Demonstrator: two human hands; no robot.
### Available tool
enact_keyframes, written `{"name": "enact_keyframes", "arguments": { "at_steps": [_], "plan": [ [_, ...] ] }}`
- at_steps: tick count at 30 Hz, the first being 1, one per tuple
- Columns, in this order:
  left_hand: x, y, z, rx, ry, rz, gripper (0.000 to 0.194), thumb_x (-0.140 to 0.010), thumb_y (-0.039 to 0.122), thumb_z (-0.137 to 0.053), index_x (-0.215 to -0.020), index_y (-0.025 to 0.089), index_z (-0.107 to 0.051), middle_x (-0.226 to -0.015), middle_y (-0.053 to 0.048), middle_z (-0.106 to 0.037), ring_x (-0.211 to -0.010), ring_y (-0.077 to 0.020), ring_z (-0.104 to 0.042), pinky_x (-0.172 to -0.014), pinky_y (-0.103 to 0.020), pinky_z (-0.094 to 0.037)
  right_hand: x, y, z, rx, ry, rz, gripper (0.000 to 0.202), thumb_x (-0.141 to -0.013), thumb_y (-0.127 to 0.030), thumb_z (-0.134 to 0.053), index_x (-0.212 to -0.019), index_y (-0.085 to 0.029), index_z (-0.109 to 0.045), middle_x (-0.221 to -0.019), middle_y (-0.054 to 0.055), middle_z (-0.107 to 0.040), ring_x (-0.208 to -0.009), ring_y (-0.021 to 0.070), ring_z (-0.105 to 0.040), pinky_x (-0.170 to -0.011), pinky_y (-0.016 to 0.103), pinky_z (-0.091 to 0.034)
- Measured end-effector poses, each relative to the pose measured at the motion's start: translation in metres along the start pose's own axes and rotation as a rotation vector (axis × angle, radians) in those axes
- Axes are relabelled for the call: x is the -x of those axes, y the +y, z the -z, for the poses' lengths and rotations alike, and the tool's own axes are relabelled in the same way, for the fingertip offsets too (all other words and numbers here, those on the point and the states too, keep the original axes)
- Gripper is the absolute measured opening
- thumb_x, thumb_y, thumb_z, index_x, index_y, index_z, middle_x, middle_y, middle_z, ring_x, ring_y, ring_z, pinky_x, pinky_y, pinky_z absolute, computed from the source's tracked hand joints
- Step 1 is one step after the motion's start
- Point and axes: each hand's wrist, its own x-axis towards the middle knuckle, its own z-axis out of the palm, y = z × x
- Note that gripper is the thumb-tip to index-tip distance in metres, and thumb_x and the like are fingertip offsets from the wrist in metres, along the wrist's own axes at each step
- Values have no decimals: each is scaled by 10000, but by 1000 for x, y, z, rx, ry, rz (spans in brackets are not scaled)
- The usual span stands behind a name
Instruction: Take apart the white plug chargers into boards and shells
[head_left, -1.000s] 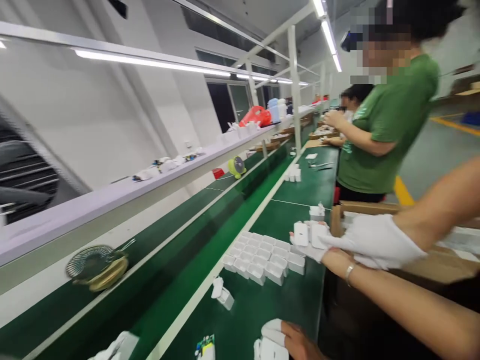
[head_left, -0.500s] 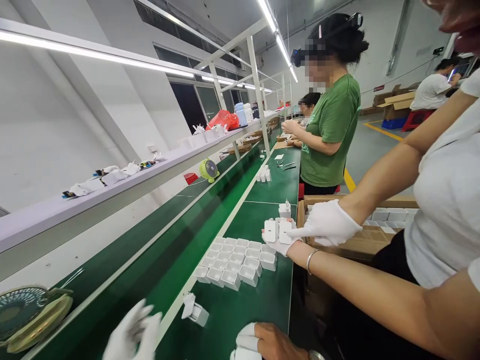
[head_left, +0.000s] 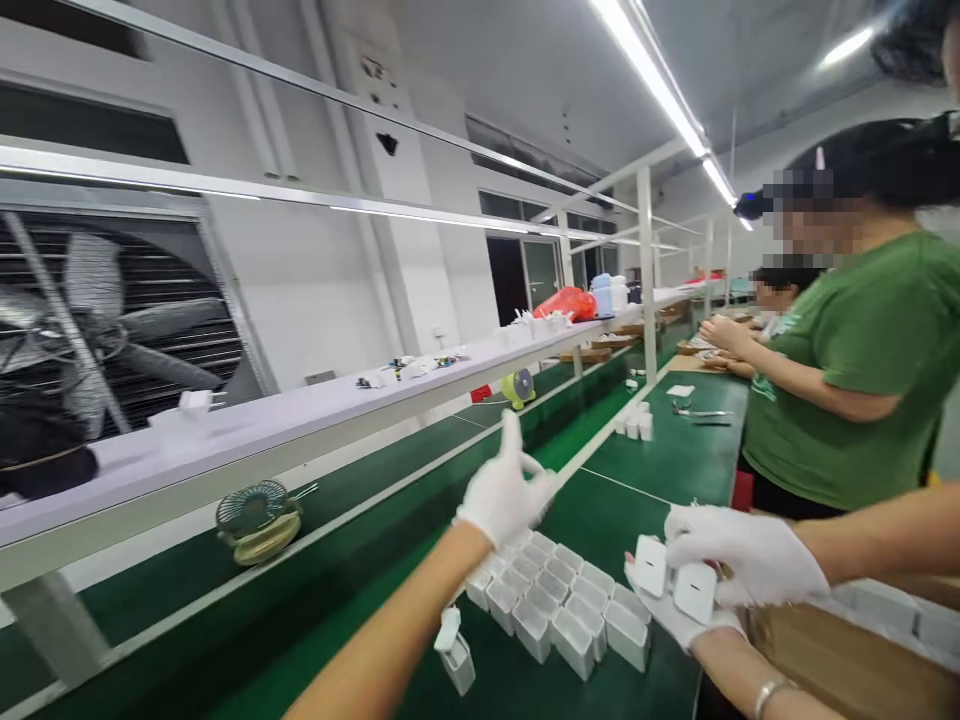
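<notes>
My left hand (head_left: 504, 495), in a white glove, reaches forward over the green bench, above the back edge of a block of white open-topped plastic housings (head_left: 562, 600). One finger points up and away and the thumb side is spread; nothing shows in it. My forearm crosses the near part of the belt. Nearer me, a single white housing with a raised lid-like part (head_left: 455, 652) lies apart from the block. My right hand is out of the picture. At the right, a co-worker's gloved hands (head_left: 739, 555) hold two white square pieces (head_left: 694, 592) with small dark slots.
A small round fan (head_left: 259, 525) lies beyond the conveyor, and a green fan (head_left: 517, 387) farther along. Pliers-like tools (head_left: 701, 415) and several housings (head_left: 635, 422) sit farther up the bench. A person in green (head_left: 862, 370) stands at right, beside a cardboard box (head_left: 847, 650).
The view has swung left. My left hand has moved up and forward over the housings, and my right hand has left the picture. The co-worker's upper hand now grips one square piece.
</notes>
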Motion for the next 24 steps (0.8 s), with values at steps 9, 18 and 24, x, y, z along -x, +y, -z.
{"name": "enact_keyframes", "arguments": {
  "at_steps": [9, 18, 24],
  "plan": [
    [-110, -16, 100, 403, 398, 251, 1072, -857, 309, -689, -1544, 171, 122, -1095, -170, -718, -476, -84, -608, -429, -187, -399, -1, -8, -19, -136, 142, -464, 144, -680, -257, -677, -721, -210, -547, -662, 1, -591, -590, 140, -492, -536, 265, -323],
    [-100, -38, 108, 362, 501, 324, 1030, -882, 315, -656, -1550, 223, 123, -1080, -142, -716, -483, -85, -606, -487, -216, -465, -14, 9, -52, -191, 340, -594, 165, -634, -247, -690, -676, -255, -531, -607, 4, -610, -563, 173, -539, -498, 302, -300],
    [-77, -50, 86, 329, 498, 279, 1064, -886, 253, -637, -1554, 291, 190, -1042, -88, -716, -534, -95, -612, -474, -196, -441, -3, 16, -56, -218, 385, -501, 173, -647, -257, -700, -762, -291, -575, -631, 7, -660, -551, 210, -601, -471, 328, -386]
  ]
}}
